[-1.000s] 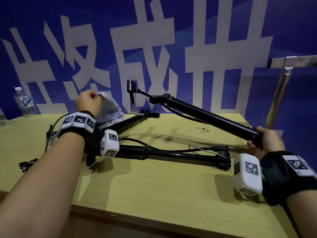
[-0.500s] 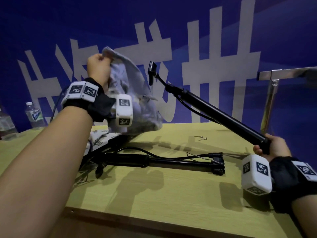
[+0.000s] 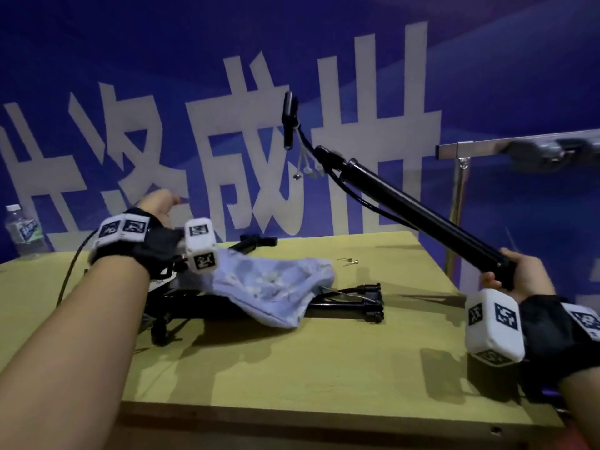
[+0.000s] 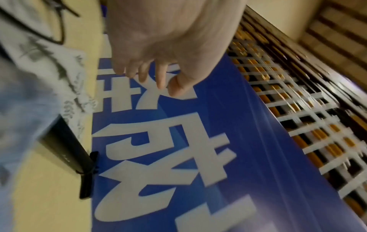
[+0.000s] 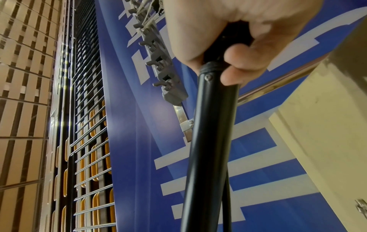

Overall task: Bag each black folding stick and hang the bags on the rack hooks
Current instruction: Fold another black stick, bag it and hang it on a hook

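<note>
The right hand (image 3: 516, 277), at the lower right, grips one long black folding stick (image 3: 418, 212). It looks stiff. The soft pale-blue cloth bag (image 3: 272, 287) lies mid-frame. The left hand (image 4: 158, 62) hangs loose, holding nothing.

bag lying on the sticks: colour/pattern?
The cloth bag is pale blue-grey with a faint whitish print, seen best in the head view.

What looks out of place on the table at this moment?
The pale cloth bag lies crumpled across the folded black sticks instead of around one. The left hand holds nothing; the right hand grips the raised stick.
</note>
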Motion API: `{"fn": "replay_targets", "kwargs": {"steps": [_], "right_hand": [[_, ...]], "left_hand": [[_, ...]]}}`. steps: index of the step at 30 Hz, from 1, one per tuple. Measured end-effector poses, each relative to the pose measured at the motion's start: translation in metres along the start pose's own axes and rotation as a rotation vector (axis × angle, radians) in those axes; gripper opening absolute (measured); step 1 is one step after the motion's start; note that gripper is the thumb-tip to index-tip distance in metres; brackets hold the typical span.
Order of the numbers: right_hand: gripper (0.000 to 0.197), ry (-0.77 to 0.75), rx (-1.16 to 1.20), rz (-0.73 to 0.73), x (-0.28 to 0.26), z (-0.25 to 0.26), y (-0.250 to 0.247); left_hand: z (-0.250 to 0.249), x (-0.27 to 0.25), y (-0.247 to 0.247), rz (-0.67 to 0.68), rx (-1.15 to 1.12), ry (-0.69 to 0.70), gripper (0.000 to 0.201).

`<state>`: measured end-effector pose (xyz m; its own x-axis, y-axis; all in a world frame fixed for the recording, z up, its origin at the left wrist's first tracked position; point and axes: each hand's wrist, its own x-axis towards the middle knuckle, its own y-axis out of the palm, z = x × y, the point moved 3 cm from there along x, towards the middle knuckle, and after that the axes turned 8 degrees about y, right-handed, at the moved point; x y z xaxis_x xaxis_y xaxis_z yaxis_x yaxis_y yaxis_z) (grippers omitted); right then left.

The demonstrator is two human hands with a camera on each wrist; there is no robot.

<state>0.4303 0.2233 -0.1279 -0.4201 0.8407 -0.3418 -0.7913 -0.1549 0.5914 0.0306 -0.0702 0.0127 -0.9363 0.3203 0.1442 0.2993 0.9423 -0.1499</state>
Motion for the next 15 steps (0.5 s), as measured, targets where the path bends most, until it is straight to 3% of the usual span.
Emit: {"fn": "replay_targets", "kwargs": {"steps": [2,4,6,8,10,13,15], "right_hand": [[0.022,-0.036,-0.017,-0.012,-0.002,0.0,0.001],[0.021,-0.06,-0.039,-0.027,-0.003,-0.002,0.003],[0.022,-0.058,-0.058,-0.015,-0.005,-0.006,0.006],[0.023,-0.076,-0.074,-0.035,-0.009,-0.007,0.008],[0.021,-0.101,-0.097,-0.047,-0.012,-0.007,0.008],[0.016,-0.148,-0.138,-0.095,-0.016,-0.004,0.008],[0.015,-0.172,-0.153,-0.116,-0.016,-0.003,0.009]], "left_hand": [[-0.008,-0.009,0.017,0.093,-0.044,0.004,0.053],[-0.02,-0.026,0.042,0.279,-0.096,0.03,0.057],[-0.024,-0.039,0.063,0.458,-0.202,0.003,0.072],[-0.024,-0.048,0.075,0.551,-0.271,-0.024,0.076],[-0.024,-0.054,0.083,0.6,-0.324,-0.063,0.068],[-0.019,-0.059,0.096,0.564,-0.358,-0.097,0.097],[-0.016,-0.071,0.106,0.523,-0.279,-0.063,0.091]]}}
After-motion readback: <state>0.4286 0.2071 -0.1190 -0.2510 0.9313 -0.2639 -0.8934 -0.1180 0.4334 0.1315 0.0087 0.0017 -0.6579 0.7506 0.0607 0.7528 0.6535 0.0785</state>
